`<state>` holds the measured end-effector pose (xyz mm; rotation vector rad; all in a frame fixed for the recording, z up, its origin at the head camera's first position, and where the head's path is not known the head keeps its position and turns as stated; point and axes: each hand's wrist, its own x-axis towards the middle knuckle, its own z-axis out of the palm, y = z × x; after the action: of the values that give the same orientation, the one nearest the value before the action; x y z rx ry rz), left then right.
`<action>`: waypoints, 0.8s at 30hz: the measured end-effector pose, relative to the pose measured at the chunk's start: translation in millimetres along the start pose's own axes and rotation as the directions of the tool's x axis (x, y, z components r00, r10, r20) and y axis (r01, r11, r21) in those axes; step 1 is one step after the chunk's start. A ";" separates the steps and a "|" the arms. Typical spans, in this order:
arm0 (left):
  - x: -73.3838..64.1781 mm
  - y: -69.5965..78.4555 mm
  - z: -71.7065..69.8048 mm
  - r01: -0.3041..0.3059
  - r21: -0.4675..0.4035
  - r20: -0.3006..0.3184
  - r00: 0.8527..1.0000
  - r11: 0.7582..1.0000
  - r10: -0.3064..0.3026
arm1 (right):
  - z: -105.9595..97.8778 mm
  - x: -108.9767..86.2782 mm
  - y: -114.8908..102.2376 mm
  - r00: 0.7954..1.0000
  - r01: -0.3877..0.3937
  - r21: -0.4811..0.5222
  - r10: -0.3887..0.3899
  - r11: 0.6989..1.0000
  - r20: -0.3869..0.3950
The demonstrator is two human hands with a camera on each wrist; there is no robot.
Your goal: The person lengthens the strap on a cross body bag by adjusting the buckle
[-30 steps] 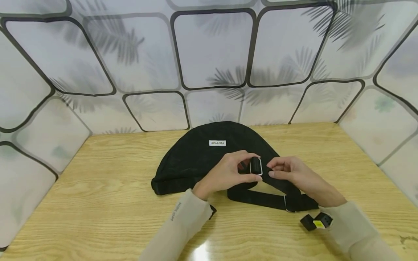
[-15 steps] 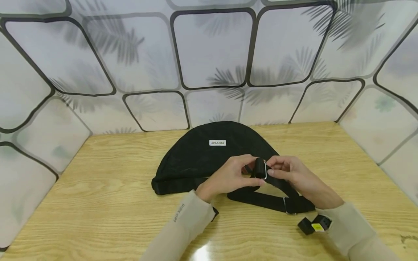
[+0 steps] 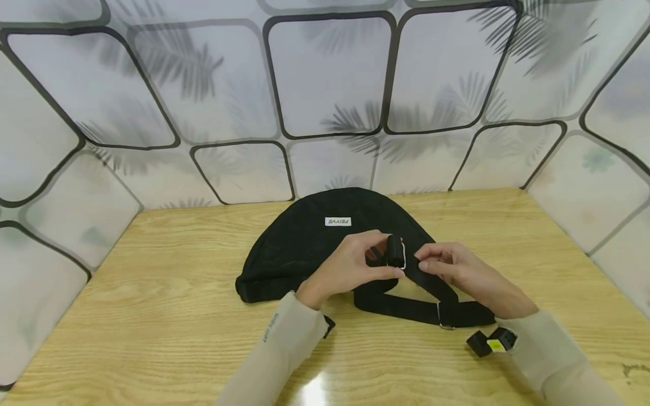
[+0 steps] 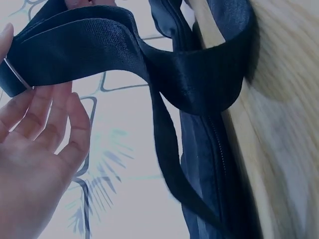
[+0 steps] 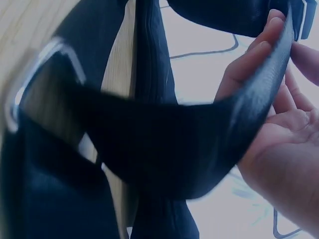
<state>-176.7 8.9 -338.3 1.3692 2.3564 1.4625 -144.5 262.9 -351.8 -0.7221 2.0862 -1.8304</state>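
A black half-moon shoulder bag [image 3: 304, 242] lies on the table, its small white label upside down. Above its lower right part, my left hand [image 3: 350, 262] pinches a metal strap slider [image 3: 403, 256] between thumb and fingers, with webbing folded through it. Black strap [image 4: 89, 55] runs away from this hand in loops in the left wrist view. My right hand [image 3: 454, 270] is just to the right, a small gap from the slider. In the right wrist view, its thumb and fingers pinch the strap [image 5: 264, 84]. A second metal slider [image 3: 440, 316] sits lower on the strap.
The wood-grain table [image 3: 167, 293] spreads around the bag. A patterned fabric screen [image 3: 330, 79] stands along its back and both sides. Small black camera modules [image 3: 491, 343] are worn at the wrists.
My left hand moved the slider right until it met the right fingers, then back left and slightly up. The slider has turned more edge-on. The right hand has barely shifted; the bag stays put.
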 end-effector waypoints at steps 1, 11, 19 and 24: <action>0.0 -0.6 0.1 0.003 -0.003 0.000 1.000 1.000 -0.003 | 0.3 0.2 0.0 1.000 0.005 -0.002 -0.005 1.000 -0.004; 0.7 -0.3 7.9 0.032 -0.090 0.045 0.999 0.995 -0.028 | 9.8 2.0 -1.0 0.997 0.081 0.104 -0.079 0.991 -0.023; 2.0 1.6 10.0 0.033 -0.101 0.073 0.997 0.994 -0.026 | 10.5 2.2 -0.8 0.998 0.060 0.171 -0.062 0.983 0.007; 1.1 1.0 5.3 0.008 -0.048 0.036 0.999 0.999 -0.006 | 1.9 0.7 2.5 0.999 0.019 0.056 -0.021 0.998 0.033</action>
<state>-174.2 13.5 -340.1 1.3625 2.2870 1.4698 -144.6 261.2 -354.5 -0.7571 2.0056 -1.8657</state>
